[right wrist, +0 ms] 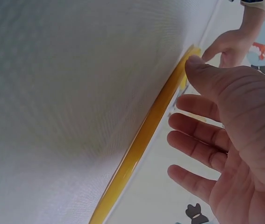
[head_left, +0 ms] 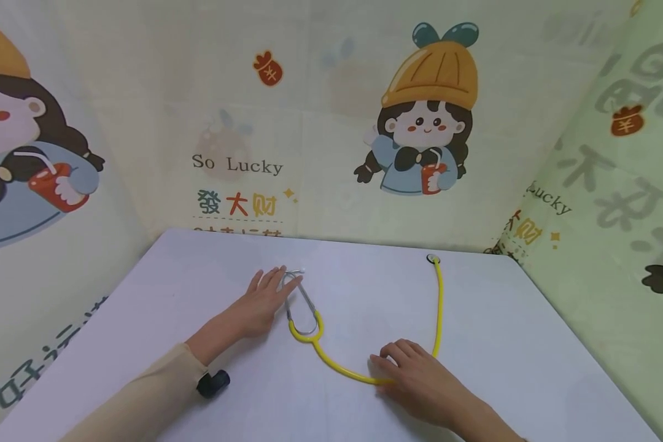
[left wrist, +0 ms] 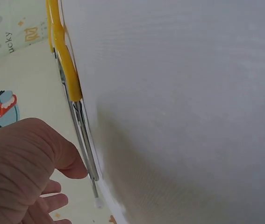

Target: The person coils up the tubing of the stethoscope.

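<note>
A stethoscope with yellow tubing [head_left: 342, 369] lies in a loose U on the white table. Its metal ear tubes [head_left: 307, 297] point to the back, and the round chest piece [head_left: 433, 259] is at the back right. My left hand [head_left: 261, 307] is beside the ear tubes, fingers extended, thumb at or just over the metal; whether it touches is unclear. In the left wrist view, the thumb [left wrist: 71, 161] is close to the metal tubes [left wrist: 86, 140]. Over the tubing's bend is my right hand [head_left: 422, 383], its fingers loosely spread and the tube [right wrist: 146, 135] not gripped.
The white table [head_left: 364, 288] has a patterned cloth wall [head_left: 331, 135] behind it and more cloth at both sides. A black device [head_left: 213, 383] is at my left sleeve's cuff.
</note>
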`<state>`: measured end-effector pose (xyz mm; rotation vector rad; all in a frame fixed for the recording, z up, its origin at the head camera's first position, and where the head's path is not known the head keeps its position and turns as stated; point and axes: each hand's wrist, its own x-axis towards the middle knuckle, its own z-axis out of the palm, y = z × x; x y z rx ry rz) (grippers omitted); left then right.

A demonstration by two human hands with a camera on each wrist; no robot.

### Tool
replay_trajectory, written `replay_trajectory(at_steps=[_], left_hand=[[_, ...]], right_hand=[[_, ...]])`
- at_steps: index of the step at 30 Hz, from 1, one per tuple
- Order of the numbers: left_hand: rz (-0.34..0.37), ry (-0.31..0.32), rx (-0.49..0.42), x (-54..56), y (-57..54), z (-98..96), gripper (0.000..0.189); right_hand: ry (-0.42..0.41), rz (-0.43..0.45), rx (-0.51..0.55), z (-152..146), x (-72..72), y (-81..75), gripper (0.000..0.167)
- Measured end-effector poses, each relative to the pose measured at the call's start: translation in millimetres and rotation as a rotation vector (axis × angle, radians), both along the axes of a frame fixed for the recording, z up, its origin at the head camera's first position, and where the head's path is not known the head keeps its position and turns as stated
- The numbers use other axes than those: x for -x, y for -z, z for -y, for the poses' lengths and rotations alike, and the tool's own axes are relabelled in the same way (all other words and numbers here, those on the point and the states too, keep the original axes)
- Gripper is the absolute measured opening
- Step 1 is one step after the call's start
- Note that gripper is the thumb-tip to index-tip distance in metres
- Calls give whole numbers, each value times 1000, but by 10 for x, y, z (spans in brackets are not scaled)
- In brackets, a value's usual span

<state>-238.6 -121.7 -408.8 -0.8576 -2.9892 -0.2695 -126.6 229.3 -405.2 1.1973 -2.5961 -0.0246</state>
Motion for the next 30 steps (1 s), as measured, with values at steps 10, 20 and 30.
replay_trajectory(at_steps=[10, 20, 30], left_hand=[[35, 61, 40, 77, 37, -42, 78], [113, 112, 52, 148, 50, -54, 76], [130, 116, 109, 181, 4, -97, 74]], right_hand=[[-25, 70, -20, 6, -15, -17, 24], [-70, 41, -6, 20, -13, -32, 14], [-80, 58, -21, 45, -20, -63, 6]])
